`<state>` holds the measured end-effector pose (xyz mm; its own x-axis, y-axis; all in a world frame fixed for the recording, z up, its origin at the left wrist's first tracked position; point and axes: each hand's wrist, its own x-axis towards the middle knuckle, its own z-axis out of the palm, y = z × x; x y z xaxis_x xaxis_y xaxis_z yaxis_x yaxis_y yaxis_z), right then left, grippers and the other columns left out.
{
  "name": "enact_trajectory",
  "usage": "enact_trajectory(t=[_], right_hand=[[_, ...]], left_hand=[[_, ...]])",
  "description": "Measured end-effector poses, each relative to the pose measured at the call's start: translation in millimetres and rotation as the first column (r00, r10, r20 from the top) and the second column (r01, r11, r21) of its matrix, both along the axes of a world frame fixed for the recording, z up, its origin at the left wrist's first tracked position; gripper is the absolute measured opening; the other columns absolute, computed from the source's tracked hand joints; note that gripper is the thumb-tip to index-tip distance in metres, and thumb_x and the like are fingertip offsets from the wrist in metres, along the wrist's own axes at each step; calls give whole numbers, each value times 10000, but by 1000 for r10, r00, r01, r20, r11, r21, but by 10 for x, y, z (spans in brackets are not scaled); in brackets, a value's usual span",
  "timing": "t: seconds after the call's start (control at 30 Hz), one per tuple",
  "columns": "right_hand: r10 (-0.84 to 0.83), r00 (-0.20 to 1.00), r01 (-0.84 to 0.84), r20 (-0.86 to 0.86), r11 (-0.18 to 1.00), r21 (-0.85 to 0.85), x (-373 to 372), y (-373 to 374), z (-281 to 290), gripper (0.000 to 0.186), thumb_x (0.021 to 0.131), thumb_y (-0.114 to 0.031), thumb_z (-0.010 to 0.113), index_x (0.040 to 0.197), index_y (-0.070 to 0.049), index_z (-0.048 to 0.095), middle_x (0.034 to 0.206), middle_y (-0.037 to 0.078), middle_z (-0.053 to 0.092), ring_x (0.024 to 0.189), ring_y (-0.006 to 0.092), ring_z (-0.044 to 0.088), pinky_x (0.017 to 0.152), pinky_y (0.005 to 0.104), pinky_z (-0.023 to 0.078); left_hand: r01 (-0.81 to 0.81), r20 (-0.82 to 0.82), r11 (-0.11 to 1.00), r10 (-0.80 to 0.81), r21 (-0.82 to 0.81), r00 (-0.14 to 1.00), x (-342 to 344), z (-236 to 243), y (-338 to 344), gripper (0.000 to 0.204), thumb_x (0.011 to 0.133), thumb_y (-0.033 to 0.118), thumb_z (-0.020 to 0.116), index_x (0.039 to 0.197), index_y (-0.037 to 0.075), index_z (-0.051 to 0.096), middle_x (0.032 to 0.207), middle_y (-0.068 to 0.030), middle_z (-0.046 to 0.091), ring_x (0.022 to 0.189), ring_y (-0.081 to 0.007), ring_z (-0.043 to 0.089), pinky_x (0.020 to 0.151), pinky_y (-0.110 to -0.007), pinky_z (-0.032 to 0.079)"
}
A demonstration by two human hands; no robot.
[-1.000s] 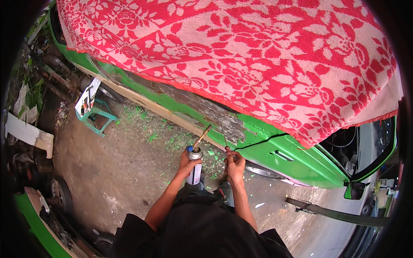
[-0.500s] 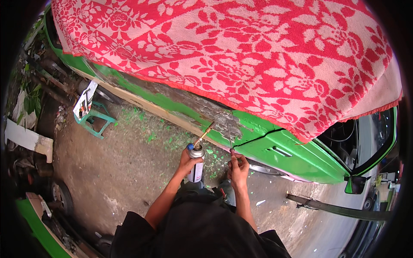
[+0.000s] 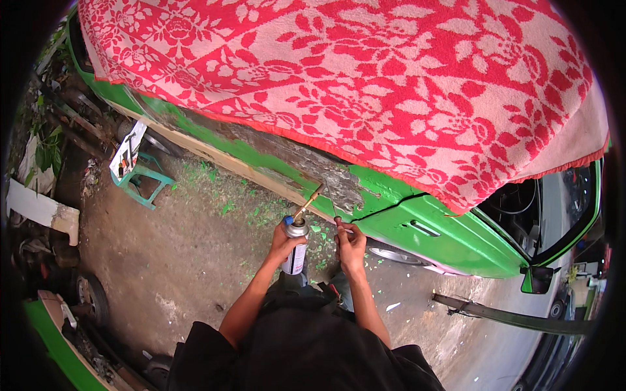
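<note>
Holding a gas torch (image 3: 297,231) and a slim tool (image 3: 337,221), the person worked at a green car (image 3: 450,251).
The left hand (image 3: 285,246) curled firmly round the torch's metal can, its brass-coloured tube (image 3: 309,202) slanting toward the rough, grey-brown patch (image 3: 306,161) on the flank; the right hand (image 3: 352,246) pinched the tool's handle, fingertips nearly together. Whether its thin shaft touched was unclear. The step seemed to be warming and scraping paint; the next move likely called for aiming heat away from the fuzzy floral cloth (image 3: 352,78). Thin green flakes (image 3: 226,208) littered the ground (image 3: 163,260).
</note>
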<state>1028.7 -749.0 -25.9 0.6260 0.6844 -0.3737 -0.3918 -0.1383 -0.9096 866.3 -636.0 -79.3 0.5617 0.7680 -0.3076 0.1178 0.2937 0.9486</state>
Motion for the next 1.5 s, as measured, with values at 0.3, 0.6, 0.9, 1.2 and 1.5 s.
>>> enact_trajectory(t=[0.3,0.6,0.9,1.2,1.5], right_hand=[[-63,996,65,-63,997,32,-71,-130,-87,124,996,-168,577,1030,-61,526,612,-4,517,388,35,346,329,228,234],[-92,994,97,-67,992,81,-128,-256,-93,143,1009,-194,563,1041,-58,532,573,-41,452,403,25,328,352,230,229],[-73,996,76,-43,994,73,-79,-341,-91,180,1004,-216,582,1044,-65,494,585,-25,486,395,33,338,343,246,237],[-22,999,24,-47,998,51,-34,-243,-41,125,1004,-202,576,987,-98,509,576,-29,454,401,39,327,337,235,221],[-99,994,100,-36,994,33,-122,-240,-51,128,997,-201,588,1015,-88,530,591,-13,496,384,31,338,331,230,227]], left_hand=[[-53,1,998,53,-27,999,35,140,-41,336,616,54,744,930,46,623,834,-36,675,770,-148,643,722,-327,502],[-81,25,996,81,-29,996,-29,-33,78,423,614,25,766,990,51,574,866,-42,670,790,-154,646,731,-335,514],[-92,9,996,92,-8,996,9,63,-33,236,632,55,717,859,31,657,794,-45,679,727,-168,645,701,-341,492],[-42,29,999,43,-33,999,-34,47,-65,315,634,71,752,917,40,619,826,-47,674,776,-165,653,722,-335,509],[-79,4,996,80,-50,997,-140,43,42,382,603,20,750,947,57,590,838,-43,670,756,-164,649,697,-335,513]])
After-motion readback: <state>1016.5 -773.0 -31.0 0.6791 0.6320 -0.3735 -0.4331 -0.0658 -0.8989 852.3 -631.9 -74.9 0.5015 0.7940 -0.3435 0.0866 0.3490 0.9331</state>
